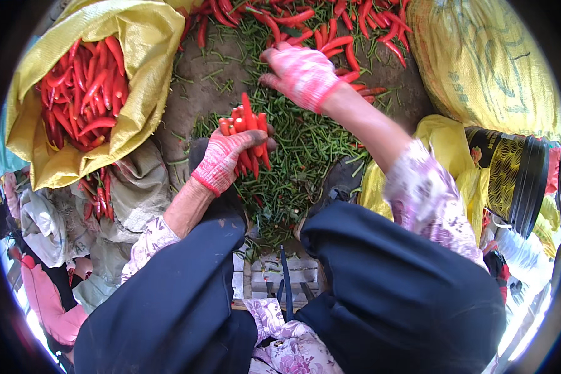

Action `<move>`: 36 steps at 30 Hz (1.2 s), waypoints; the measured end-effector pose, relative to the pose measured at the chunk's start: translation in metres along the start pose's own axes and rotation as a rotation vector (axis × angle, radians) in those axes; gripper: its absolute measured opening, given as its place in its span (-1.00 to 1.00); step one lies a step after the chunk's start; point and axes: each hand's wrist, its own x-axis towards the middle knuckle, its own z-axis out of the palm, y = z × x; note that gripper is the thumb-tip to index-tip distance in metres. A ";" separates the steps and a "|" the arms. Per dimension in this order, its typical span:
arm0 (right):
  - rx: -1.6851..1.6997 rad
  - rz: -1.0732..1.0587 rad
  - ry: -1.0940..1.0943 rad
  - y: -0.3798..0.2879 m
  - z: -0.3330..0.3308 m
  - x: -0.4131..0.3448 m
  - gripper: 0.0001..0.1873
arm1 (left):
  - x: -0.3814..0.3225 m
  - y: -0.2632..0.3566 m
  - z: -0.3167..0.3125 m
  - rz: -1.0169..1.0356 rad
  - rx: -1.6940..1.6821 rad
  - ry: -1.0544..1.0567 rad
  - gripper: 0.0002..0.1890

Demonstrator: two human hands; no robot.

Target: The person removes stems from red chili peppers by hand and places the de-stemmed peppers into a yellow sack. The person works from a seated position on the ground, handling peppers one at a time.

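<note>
My left hand, in a pink and white knitted glove with bare-looking dark fingertips, grips a bunch of red chili peppers between my knees. My right hand, gloved the same way and slightly blurred, is stretched forward at the near edge of a spread of loose red chilies. Whether its fingers hold anything cannot be made out. Beneath both hands lies a heap of green chili stems, reaching back between my shoes. To the left, an open yellow woven sack holds many red chilies.
A full yellow woven sack bearing writing stands at the far right. Below it are a crumpled yellow sack and a black and gold bucket. Grey sacks with some chilies lie at left, near another person's pink sleeve.
</note>
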 end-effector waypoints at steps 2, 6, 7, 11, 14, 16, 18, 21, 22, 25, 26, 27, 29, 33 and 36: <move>-0.205 -0.042 -0.042 0.004 0.012 0.037 -0.77 | 0.009 0.007 -0.008 0.083 -0.153 0.078 -0.70; -0.126 -0.001 -0.092 0.010 0.003 0.033 -0.83 | 0.020 0.035 -0.010 0.169 -0.172 0.193 -0.70; -0.035 0.021 -0.055 0.010 -0.005 0.017 -0.81 | 0.024 0.040 -0.007 0.239 -0.112 0.185 -0.67; 0.886 0.289 0.268 -0.030 -0.031 -0.052 -0.79 | 0.032 0.026 0.034 0.418 0.061 0.079 -0.39; 1.017 0.608 0.255 -0.077 -0.029 -0.095 -0.82 | 0.015 0.006 0.048 0.208 0.158 -0.067 -0.29; 1.365 0.760 0.097 -0.089 -0.027 -0.117 -0.78 | -0.004 0.001 0.043 0.035 0.501 -0.193 -0.34; 1.460 0.888 -0.070 -0.082 -0.029 -0.124 -0.72 | -0.017 0.006 0.036 0.171 0.772 -0.320 -0.33; 1.454 0.566 -0.400 -0.041 -0.038 -0.099 -0.67 | -0.017 0.019 0.030 0.070 0.379 -0.207 -0.36; 1.095 0.381 -0.409 -0.023 -0.040 -0.079 -0.60 | -0.012 0.027 0.028 0.025 0.193 -0.265 -0.44; 0.151 0.038 0.119 0.039 -0.042 -0.017 -0.55 | -0.001 0.036 0.022 0.020 0.112 -0.133 -0.57; -0.132 0.074 0.116 0.061 -0.042 0.002 -0.57 | 0.001 0.037 0.019 0.029 0.087 -0.121 -0.60; -0.458 0.080 0.106 0.077 -0.039 0.021 -0.55 | 0.001 0.036 0.016 0.039 0.061 -0.110 -0.63; -0.559 0.139 -0.138 0.097 -0.036 0.033 -0.66 | -0.001 0.034 0.009 0.086 0.054 -0.083 -0.64; -0.278 0.161 -0.159 0.084 -0.038 -0.017 -0.71 | -0.001 0.033 0.006 0.169 0.030 -0.043 -0.53; 0.081 0.197 -0.050 0.035 -0.036 -0.088 -0.72 | 0.009 0.038 0.019 0.271 0.082 -0.003 -0.41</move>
